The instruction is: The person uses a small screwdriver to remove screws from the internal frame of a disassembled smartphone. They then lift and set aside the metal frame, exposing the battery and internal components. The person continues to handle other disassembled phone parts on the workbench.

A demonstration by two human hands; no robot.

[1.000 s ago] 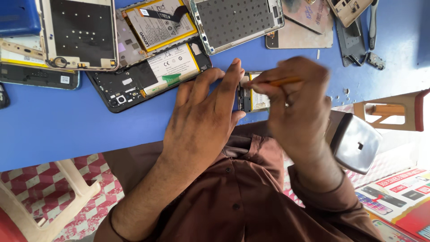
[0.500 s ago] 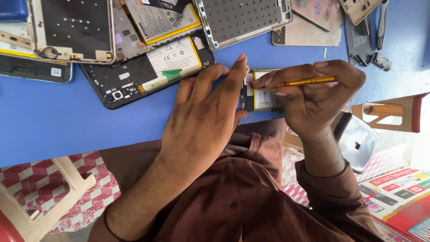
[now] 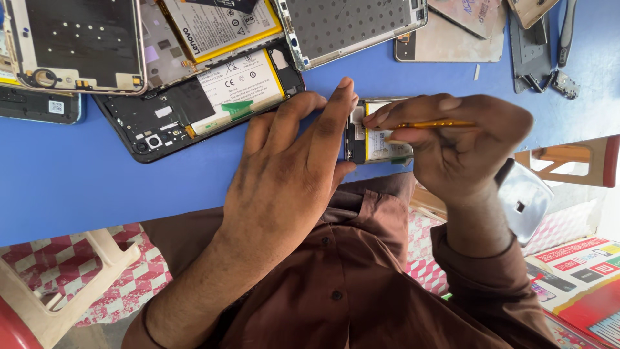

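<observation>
- Our left hand point(image 3: 290, 174) presses spread fingers on the opened phone point(image 3: 378, 139) at frame centre.
- Our right hand point(image 3: 462, 145) pinches a yellow screwdriver point(image 3: 436, 123) over it.

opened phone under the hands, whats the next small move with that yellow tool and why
Probably ease the tip of the yellow tool down at the battery's edge in the opened phone. The right hand holds the tool flat across the phone, its tip by the left fingertips, while the left hand pins the phone to the blue table. Whether the tip touches anything is hidden.
</observation>
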